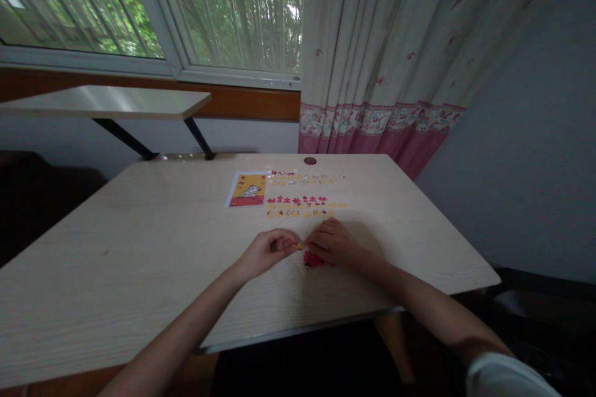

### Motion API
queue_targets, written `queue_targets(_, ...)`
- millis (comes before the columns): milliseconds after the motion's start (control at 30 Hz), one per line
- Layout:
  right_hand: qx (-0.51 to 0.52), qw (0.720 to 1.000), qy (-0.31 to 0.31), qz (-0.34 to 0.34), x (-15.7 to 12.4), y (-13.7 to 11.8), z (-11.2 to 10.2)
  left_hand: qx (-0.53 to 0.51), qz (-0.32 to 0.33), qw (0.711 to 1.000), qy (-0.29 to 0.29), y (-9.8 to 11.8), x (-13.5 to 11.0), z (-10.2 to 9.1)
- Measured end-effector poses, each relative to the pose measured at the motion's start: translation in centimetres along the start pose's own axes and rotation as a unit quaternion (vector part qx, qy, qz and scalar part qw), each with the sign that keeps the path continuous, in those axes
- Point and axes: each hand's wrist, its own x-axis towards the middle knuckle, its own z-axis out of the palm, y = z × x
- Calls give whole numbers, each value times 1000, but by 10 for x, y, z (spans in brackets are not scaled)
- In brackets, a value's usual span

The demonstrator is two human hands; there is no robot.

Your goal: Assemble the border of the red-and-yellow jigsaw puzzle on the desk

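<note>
Left hand [269, 252] and right hand [333, 242] meet fingertip to fingertip, both closed in a pinch on a yellow puzzle piece [300, 245], low over the table [139, 248]. The right hand partly covers a red assembled cluster [318, 262]. Beyond lie rows of loose pieces [302, 206] and a reference card [246, 190]. Judgement: the piece should stay flat, tabs aligned with the cluster's edge before pressing.

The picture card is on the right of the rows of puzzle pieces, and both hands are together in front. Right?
Not quite. In the head view the picture card lies on the left of the rows of puzzle pieces, not the right. The left hand and right hand are together in front.
</note>
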Motion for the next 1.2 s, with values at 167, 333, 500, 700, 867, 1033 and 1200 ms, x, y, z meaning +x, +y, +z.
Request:
queue_targets(167, -1, 1000, 13, -21, 0, -1, 2, -21, -20, 1000, -5, -1, 0, 2)
queue_targets(333, -3, 1000, 4, -13, -2, -1, 6, -21, -19, 1000, -13, -2, 0, 3)
queue_targets(500, 2, 999, 32, 15, -2, 14, -3, 59, 21, 998, 21, 6, 0, -3)
queue_targets(700, -3, 973, 173, 156, -7, 53, -29, 228, 102, 968, -34, 8, -2, -11)
queue_targets(867, 29, 955, 204, 215, -11, 65, -34, 257, 118, 958, -53, 7, -2, -12)
queue_targets(1033, 39, 957, 201, 204, -8, 62, -31, 265, 125, 955, -55, 7, -1, -12)
queue_targets(1200, 47, 957, 191, 211, -10, 62, -32, 269, 128, 953, -61, 4, -2, -12)
